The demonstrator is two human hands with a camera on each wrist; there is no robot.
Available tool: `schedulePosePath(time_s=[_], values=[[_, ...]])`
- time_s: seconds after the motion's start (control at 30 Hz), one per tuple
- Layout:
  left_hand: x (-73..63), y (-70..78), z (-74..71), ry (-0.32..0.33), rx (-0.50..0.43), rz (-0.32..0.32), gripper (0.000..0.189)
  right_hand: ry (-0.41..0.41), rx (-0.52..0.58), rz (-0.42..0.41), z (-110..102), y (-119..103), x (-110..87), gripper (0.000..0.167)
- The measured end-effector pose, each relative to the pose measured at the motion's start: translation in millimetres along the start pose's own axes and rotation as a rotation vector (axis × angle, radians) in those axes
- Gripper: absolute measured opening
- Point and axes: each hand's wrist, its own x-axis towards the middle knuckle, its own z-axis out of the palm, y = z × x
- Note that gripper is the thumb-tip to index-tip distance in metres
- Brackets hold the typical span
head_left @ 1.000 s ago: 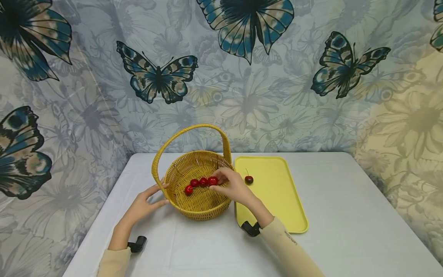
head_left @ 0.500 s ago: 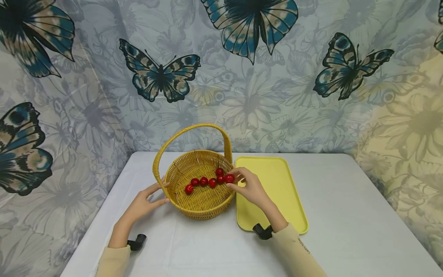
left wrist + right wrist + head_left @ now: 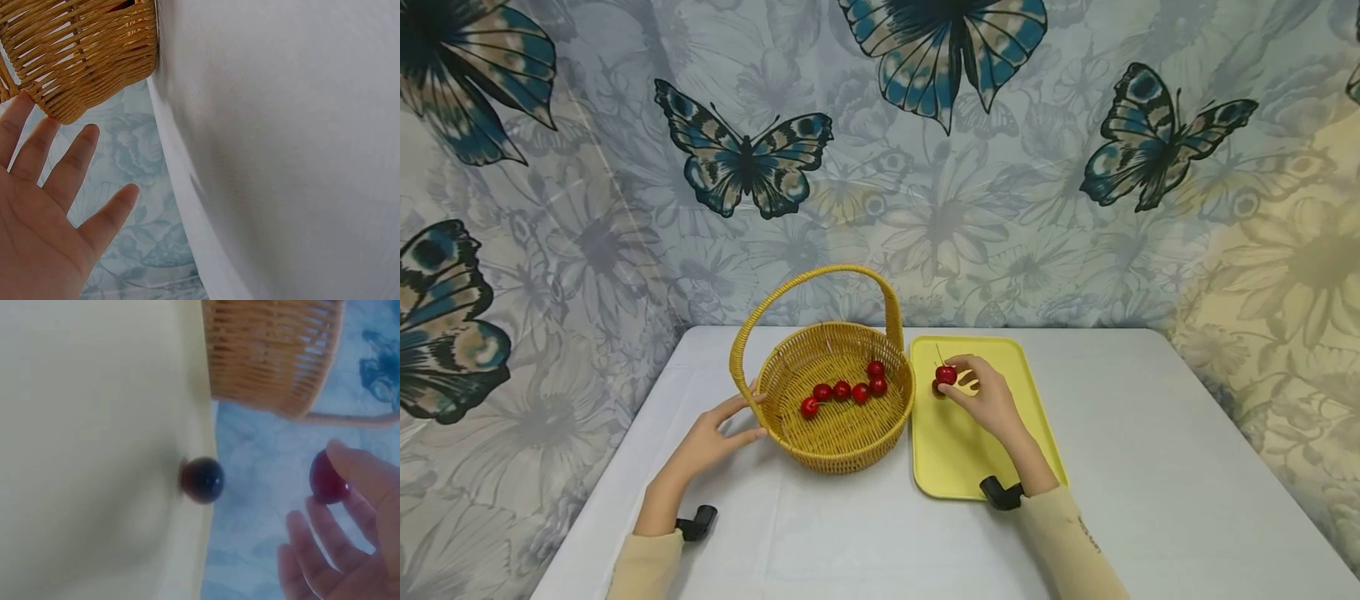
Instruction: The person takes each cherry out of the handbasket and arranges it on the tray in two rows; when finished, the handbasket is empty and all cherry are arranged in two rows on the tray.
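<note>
Between the thumb and fingertips of my right hand (image 3: 992, 404) is a red cherry (image 3: 945, 375), held above the yellow tray (image 3: 951, 467). A darker cherry (image 3: 204, 480) lies on the tray beneath it, mostly covered by the held one in the head view. My left hand (image 3: 711, 446) touches the left side of the woven basket (image 3: 842, 462) near the foot of its arched handle. In the left wrist view its fingers (image 3: 75, 162) are spread and nearly straight, with fingertips against the wickerwork. Several red cherries (image 3: 842, 390) rest in a curved row inside the basket.
The tray stands close along the basket's right side on a table with a white cloth (image 3: 1150, 467). Behind the table hangs a butterfly-patterned backdrop (image 3: 940, 225). The tall handle (image 3: 820, 273) rises over the basket's back part.
My right hand has moved right, out of the basket and over the tray, carrying the cherry. More cherries in the basket are uncovered. The left hand stays at the basket.
</note>
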Motion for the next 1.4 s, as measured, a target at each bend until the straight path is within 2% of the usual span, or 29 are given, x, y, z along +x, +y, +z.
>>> schedulePosePath(time_s=[0.23, 0.4, 0.63, 0.87, 1.4], values=[[0.0, 0.2, -0.5, 0.002, 0.010, -0.021, 0.058, -0.011, -0.026, 0.101, -2, 16, 0.2, 0.034], [-1.1, 1.4, -1.7, -0.003, 0.005, -0.005, 0.058, -0.029, -0.040, 0.170, -1, 26, 0.2, 0.034], [-0.2, 2.4, -1.7, -0.004, 0.000, 0.024, 0.056, -0.077, -0.004, 0.250, -2, 37, 0.2, 0.035], [-0.2, 2.0, -0.6, 0.007, 0.019, 0.008, 0.056, -0.126, -0.038, 0.321, 0, 47, 4.7, 0.037], [0.1, -1.1, -0.2, -0.006, -0.003, -0.003, 0.058, -0.163, -0.099, 0.342, 2, 52, 12.2, 0.036]])
